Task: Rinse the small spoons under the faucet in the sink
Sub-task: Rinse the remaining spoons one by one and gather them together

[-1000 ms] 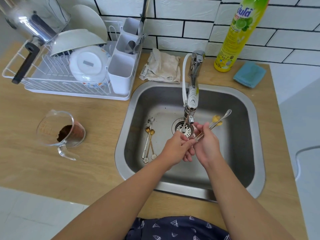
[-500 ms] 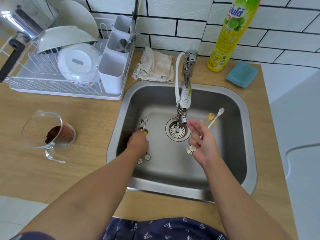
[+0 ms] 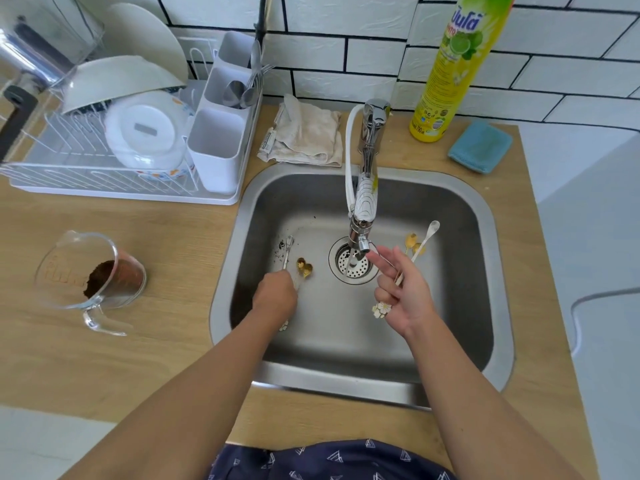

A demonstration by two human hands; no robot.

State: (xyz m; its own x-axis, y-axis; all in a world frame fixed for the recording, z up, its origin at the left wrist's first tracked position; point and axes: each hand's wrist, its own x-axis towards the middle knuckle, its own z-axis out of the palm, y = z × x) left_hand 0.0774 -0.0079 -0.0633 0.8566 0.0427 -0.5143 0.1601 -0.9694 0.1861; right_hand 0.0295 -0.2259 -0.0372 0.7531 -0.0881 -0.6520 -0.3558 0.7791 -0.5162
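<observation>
The right hand is gripping small flower-ended metal spoons at the steel faucet's 4 o'clock, seemingly rinsed. The left hand is closing on the gold and silver spoons lying on the stainless sink floor at 9 o'clock, apparently collecting them.

Steel-grey sink, gold heart spoons, yellow-green bottle, blue sponge, white tiles with black grout

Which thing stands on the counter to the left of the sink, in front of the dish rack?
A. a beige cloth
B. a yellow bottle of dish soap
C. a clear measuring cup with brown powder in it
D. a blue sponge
C: the clear measuring cup with brown powder stands on the wooden counter left of the sink, nearer the person than the white dish rack.
</observation>
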